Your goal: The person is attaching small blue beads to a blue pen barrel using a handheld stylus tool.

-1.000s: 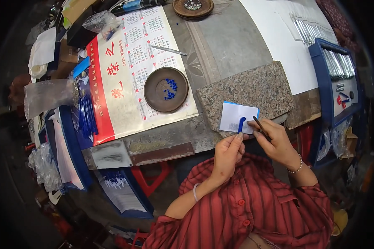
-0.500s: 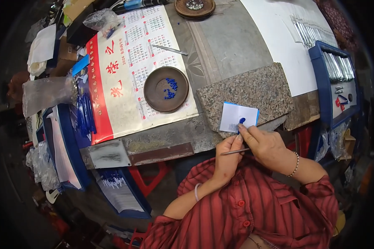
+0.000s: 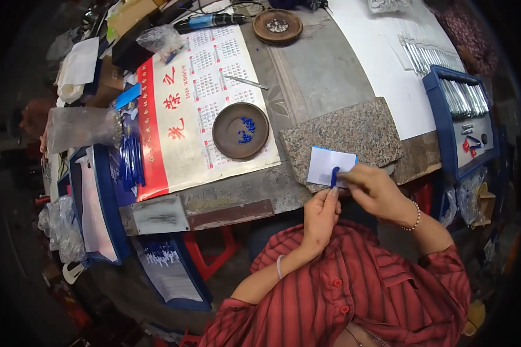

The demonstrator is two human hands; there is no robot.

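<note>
My left hand pinches a slim dark-blue stick-like piece upright between thumb and finger. The top of that piece overlaps a small white paper pad with a blue edge and a grey smudge, which rests on a speckled granite slab. Beside it, at the pad's right corner, is my right hand. Its fingers are bent and smeared by motion, so whether they hold anything cannot be made out. Left of the slab, a round brown dish contains several tiny blue pieces.
Tweezers lie on a printed calendar sheet. A brown dish of pale bits stands at the back. A blue tray with silvery sticks is on the right; blue sticks and another blue tray are on the left.
My right hand has shifted right, off the blue piece, and more of that piece shows above my left hand. The thin rod beneath my hands is out of sight. The whole view has shifted slightly.
</note>
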